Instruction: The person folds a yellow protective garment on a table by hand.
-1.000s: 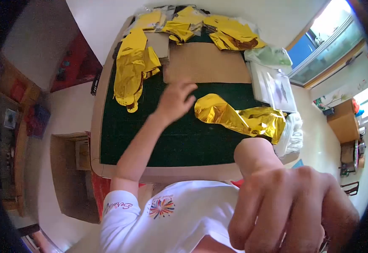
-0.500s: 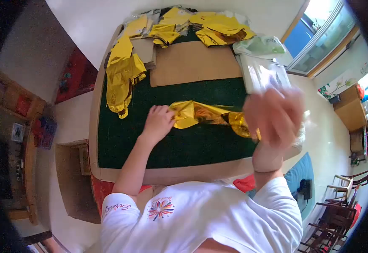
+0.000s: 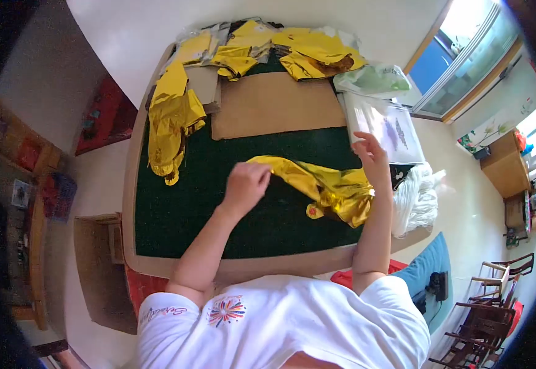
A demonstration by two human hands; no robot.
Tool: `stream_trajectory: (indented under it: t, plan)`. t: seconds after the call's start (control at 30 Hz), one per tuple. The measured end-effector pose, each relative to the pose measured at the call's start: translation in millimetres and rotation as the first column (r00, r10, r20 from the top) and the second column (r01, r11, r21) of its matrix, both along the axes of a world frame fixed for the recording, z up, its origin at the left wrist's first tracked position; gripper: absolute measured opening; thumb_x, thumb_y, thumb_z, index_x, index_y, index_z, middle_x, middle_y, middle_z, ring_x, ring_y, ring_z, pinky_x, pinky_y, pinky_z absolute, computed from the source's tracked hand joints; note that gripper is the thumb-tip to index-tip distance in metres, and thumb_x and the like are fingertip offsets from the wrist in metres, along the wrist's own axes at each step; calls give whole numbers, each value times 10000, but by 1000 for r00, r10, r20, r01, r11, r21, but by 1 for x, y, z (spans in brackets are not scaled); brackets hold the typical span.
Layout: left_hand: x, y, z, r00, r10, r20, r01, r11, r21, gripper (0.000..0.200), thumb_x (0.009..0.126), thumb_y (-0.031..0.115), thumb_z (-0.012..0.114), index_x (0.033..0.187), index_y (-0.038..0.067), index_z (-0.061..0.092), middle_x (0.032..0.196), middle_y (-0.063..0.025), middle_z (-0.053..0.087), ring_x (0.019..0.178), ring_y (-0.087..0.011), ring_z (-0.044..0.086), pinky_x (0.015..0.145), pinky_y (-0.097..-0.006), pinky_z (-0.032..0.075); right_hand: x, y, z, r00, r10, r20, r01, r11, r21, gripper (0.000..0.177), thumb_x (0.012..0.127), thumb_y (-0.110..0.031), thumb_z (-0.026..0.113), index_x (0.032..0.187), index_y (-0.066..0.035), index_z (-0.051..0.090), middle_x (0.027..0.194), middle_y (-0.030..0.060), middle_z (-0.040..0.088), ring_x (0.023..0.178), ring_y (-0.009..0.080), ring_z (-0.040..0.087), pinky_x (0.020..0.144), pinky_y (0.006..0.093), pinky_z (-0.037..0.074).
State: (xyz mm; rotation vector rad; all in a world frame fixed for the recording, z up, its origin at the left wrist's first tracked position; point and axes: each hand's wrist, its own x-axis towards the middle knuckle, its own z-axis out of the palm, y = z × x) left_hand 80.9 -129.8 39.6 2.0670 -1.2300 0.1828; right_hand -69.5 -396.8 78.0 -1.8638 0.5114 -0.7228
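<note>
A flat, uninflated gold foil balloon [image 3: 335, 184] stretches across the dark green table covering. My left hand [image 3: 247, 189] is closed, pinching the balloon's left end and holding it a little raised. The right part of the foil lies crumpled near my right forearm, which partly covers it. My right hand [image 3: 372, 157] is raised above that part, fingers apart, with nothing visible in them. Below it is a stack of clear plastic packaging [image 3: 397, 138].
More gold foil balloons [image 3: 173, 123] lie along the table's left and back edges. A cardboard sheet [image 3: 280, 104] lies at the back middle. White strands [image 3: 417, 200] are bundled at the right edge, and a green-white plastic bag [image 3: 372, 81] lies behind the packaging.
My right hand has moved up and away from the balloon's right end, its fingers now opened. My left hand has shifted slightly right with the left end; the right end has dropped and crumpled.
</note>
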Motion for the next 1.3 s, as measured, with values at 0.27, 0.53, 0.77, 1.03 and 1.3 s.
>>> stream_trajectory:
  t: [0.27,0.53,0.77,1.03,1.3]
  plan:
    - [28,51,32,917,12,-399,24,996,86,96,781,35,666,871,24,634,891,-98,629,834,-232,615,770,-317,494,-5,1,-25,722,35,-691,-279,929,-244,483,727,-156,722,1165,-77,535,773,115,621,723,270,616,650,379,500]
    - [40,50,21,983,151,-101,-174,943,-283,192,714,-82,637,831,63,592,1082,-83,622,1055,-262,554,921,-353,427,23,26,-40,810,151,-567,-366,885,-287,147,768,-104,646,866,-19,576,751,157,631,720,292,631,637,378,493]
    - [-71,27,119,871,-121,477,331,861,-386,68,777,65,596,841,86,606,1181,-129,587,1138,-285,523,974,-425,395,50,57,-36,907,125,401,-331,800,500,184,905,-33,550,1052,-77,448,892,80,593,719,117,578,637,273,513]
    - [-97,31,129,767,-574,287,642,702,-308,111,767,67,613,874,89,592,1087,-115,612,1027,-285,573,900,-390,471,44,22,-58,818,229,527,-544,606,580,134,909,-46,546,1034,-62,500,904,14,548,807,75,531,724,203,448]
    - [-74,50,43,975,-218,33,210,966,149,489,775,137,681,1233,124,512,1355,-148,399,1251,-362,382,1015,-483,355,43,1,-66,900,-29,436,-8,996,84,91,915,3,529,1001,-22,516,895,3,537,823,80,500,776,204,403]
